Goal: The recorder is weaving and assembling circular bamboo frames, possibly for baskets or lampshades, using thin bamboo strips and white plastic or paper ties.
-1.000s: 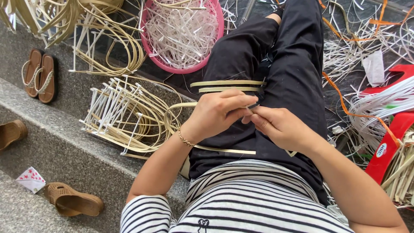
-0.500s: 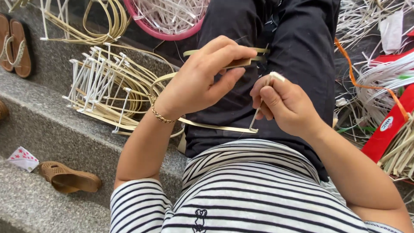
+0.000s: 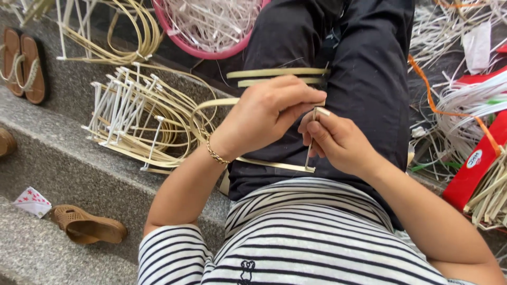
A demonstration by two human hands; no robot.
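Note:
My left hand [image 3: 266, 113] and my right hand [image 3: 338, 140] meet over my lap in black trousers. The left hand curls around a coil of pale flat bamboo strips [image 3: 274, 74] that loops across my thighs and down to my waist. The right hand pinches a thin upright stick [image 3: 310, 142] whose lower end meets the lower strip [image 3: 274, 165]. The fingertips of both hands touch at the stick's top. A gold bracelet [image 3: 215, 154] circles my left wrist.
A pile of bamboo hoops with white sticks [image 3: 137, 119] lies on the stone step to the left. A pink basket [image 3: 211, 26] of white strips sits above. Sandals [image 3: 87, 227] rest on lower steps. White strips and a red package [image 3: 475, 163] crowd the right.
Both hands stay together on the strip coil; the left hand has closed lower over it, and the right hand now holds the thin stick upright against the lower strip.

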